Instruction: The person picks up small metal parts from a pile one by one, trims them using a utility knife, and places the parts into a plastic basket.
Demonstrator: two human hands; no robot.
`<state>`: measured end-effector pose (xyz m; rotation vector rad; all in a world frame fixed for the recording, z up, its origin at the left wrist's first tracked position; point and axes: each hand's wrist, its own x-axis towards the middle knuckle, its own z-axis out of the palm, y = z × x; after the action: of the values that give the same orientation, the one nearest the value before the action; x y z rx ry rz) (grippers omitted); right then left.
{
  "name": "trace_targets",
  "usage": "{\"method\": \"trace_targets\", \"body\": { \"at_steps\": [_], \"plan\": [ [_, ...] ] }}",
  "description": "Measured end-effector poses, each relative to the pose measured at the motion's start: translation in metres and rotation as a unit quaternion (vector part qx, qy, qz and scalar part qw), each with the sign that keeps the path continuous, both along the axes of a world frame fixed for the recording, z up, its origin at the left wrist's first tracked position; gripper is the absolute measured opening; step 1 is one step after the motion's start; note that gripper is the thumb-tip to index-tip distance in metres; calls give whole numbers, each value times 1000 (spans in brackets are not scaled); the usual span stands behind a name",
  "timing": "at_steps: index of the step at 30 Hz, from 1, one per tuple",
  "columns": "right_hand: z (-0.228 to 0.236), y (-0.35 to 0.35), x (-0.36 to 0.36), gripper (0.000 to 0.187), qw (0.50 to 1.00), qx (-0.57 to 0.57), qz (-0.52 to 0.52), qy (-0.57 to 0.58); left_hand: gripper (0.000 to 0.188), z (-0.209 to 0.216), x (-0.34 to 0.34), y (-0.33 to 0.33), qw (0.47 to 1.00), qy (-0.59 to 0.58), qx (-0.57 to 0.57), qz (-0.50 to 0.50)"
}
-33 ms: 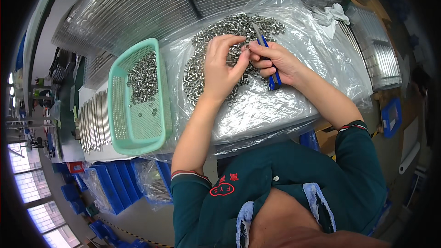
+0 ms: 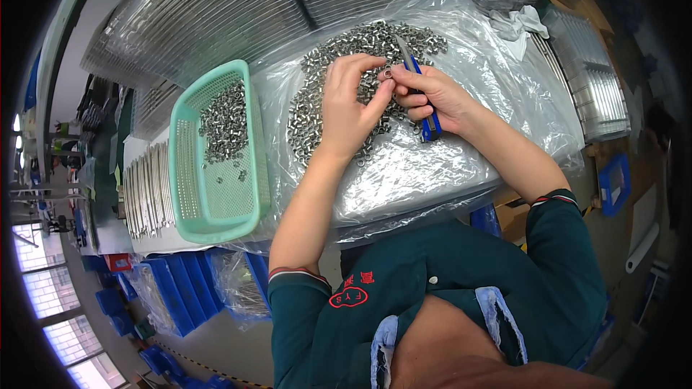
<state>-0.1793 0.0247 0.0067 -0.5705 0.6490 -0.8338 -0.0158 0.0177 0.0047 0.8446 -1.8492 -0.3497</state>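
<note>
A pile of small metal rings (image 2: 317, 101) lies on a clear plastic sheet (image 2: 432, 166) spread over the bench. My left hand (image 2: 349, 112) rests on the pile and pinches one small metal ring (image 2: 387, 73) at its fingertips. My right hand (image 2: 436, 97) meets it there and grips a blue-handled tool (image 2: 430, 127), whose thin metal blade (image 2: 404, 50) points away over the pile. To the left stands a mint-green mesh basket (image 2: 189, 173) with a smaller heap of rings (image 2: 223, 119) in its far half.
Plastic-wrapped stacks of metal trays (image 2: 216, 14) fill the back of the bench and the right side (image 2: 598, 94). Rows of metal rods (image 2: 144, 191) lie left of the basket. Blue bins (image 2: 176, 288) sit below. A white cloth (image 2: 515, 21) lies at the back right.
</note>
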Motion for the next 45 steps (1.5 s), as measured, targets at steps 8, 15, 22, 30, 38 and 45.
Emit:
{"method": "trace_targets", "body": {
  "at_steps": [8, 15, 22, 30, 38, 45],
  "plan": [
    [1, 1, 0, 19, 1000, 4, -12, 5, 16, -4, 2, 0, 972, 102, 192, -86],
    [2, 0, 1, 18, 999, -16, -24, 15, 18, -2, -1, 1, 933, 218, 257, -124],
    [4, 2, 3, 18, 996, -53, -41, 53, 19, -1, 1, 0, 987, 55, 144, -54],
    [2, 2, 3, 21, 997, -43, -45, 46, 20, -3, 0, -1, 964, 134, 203, -103],
    [1, 1, 2, 21, 998, -27, -35, 32, 24, 1, 1, 1, 959, 112, 230, -122],
    [0, -1, 1, 18, 1000, 16, -3, -18, 25, -1, 1, 3, 957, 111, 237, -121]
  ]
}}
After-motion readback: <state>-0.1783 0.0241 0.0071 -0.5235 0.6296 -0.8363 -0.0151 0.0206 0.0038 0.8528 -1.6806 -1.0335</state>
